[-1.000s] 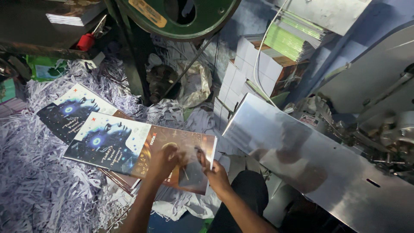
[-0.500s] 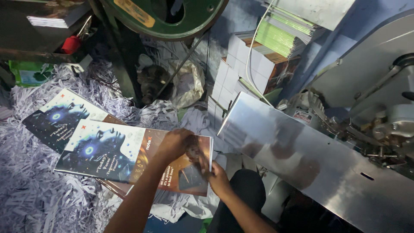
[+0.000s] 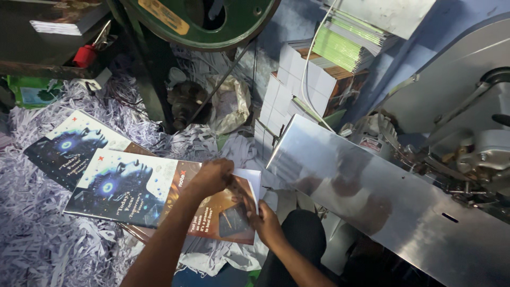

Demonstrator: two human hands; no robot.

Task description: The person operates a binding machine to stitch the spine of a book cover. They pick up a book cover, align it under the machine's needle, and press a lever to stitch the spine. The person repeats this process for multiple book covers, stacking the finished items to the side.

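An open notebook cover point(image 3: 133, 188), dark blue with a glowing face on one half and brown on the other, lies on a small stack atop shredded paper. My left hand point(image 3: 212, 178) rests curled over the far edge of its brown half, fingers on the white pages point(image 3: 249, 178) beneath. At the near right corner, my right hand point(image 3: 265, 223) grips the stack's edge, thumb on the brown cover. A second cover of the same kind point(image 3: 69, 146) lies behind and to the left.
Shredded paper point(image 3: 37, 239) covers the floor at left. A slanted metal machine plate point(image 3: 382, 207) fills the right. Stacks of notebooks point(image 3: 319, 74) stand behind it, and a green wheel point(image 3: 212, 21) is overhead. My dark knee point(image 3: 297, 239) is below.
My left hand has slid from the near middle of the cover up to its far right edge. My right hand stays at the right corner, lower than before.
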